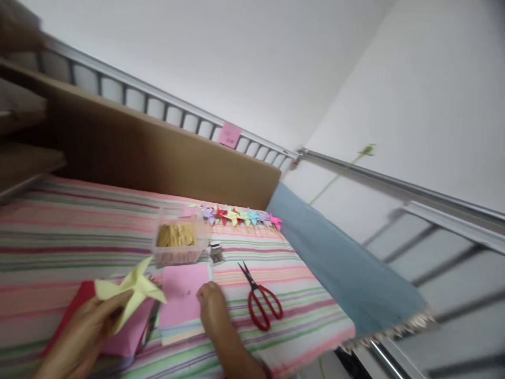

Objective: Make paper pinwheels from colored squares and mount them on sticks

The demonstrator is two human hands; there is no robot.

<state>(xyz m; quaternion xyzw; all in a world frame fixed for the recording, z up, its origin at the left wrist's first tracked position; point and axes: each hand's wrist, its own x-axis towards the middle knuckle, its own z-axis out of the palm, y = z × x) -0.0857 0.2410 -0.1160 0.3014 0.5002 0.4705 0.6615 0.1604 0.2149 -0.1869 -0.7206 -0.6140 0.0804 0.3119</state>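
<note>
Left hand: we see our left hand low at the left, fingers closed around a folded yellow paper pinwheel, lifted a little above the striped cloth.
Right hand: our right hand lies palm down with its fingers curled and holds nothing; its fingertips touch the right edge of the pink sheet.
Pink sheet: it tops a small stack of coloured paper, flat on the cloth, between our two hands.
Which way it lies: the sheet sits just to the right of the pinwheel and just to the left of the right hand, so the right hand is the nearer one, already in contact.
Long axis: the sheet's longer side runs away from us, toward the clear plastic box.
Pinwheel points: one arm of the pinwheel reaches toward the pink sheet, close to its left edge; we cannot tell whether they touch.
Red scissors: shut, lying to the right of the right hand, near but apart, blades pointing away from us.
Under the left hand: a red sheet and more pink paper, partly covered.
Far edge: a row of finished coloured pinwheels lines the foot of the cardboard panel, well apart from both hands.
</note>
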